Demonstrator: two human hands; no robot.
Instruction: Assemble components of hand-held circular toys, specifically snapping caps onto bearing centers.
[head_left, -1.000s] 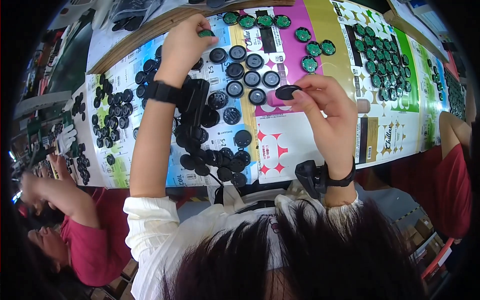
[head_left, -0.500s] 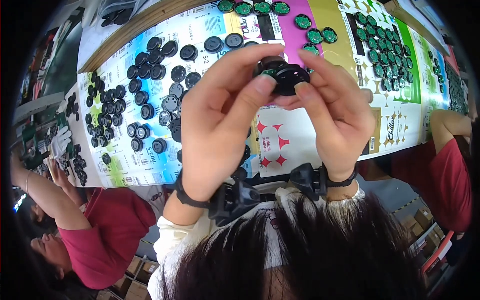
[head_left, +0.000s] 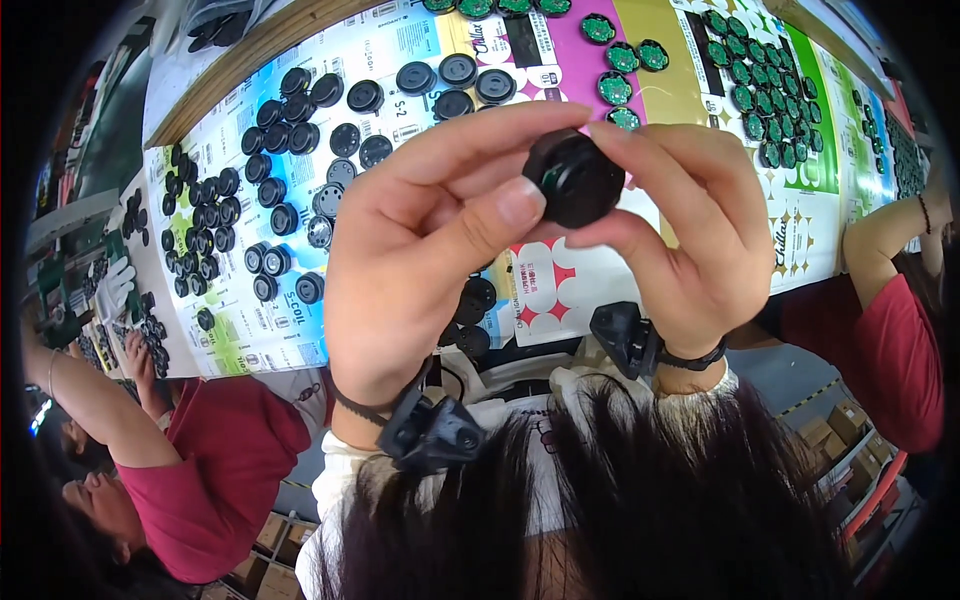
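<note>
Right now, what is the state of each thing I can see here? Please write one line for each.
Black round part: lifted off the table, pinched from both sides.
Left hand: fingers closed on the part.
Right hand: fingers closed on the part.
Black discs: lying loose on the table.
Green round boards: laid out in groups.
Printed sheets: flat, covering the table.

My table (head_left: 215, 75) carries colourful printed sheets (head_left: 560, 285), black caps (head_left: 225, 215) toward its left, green discs (head_left: 750, 95) right.
</note>
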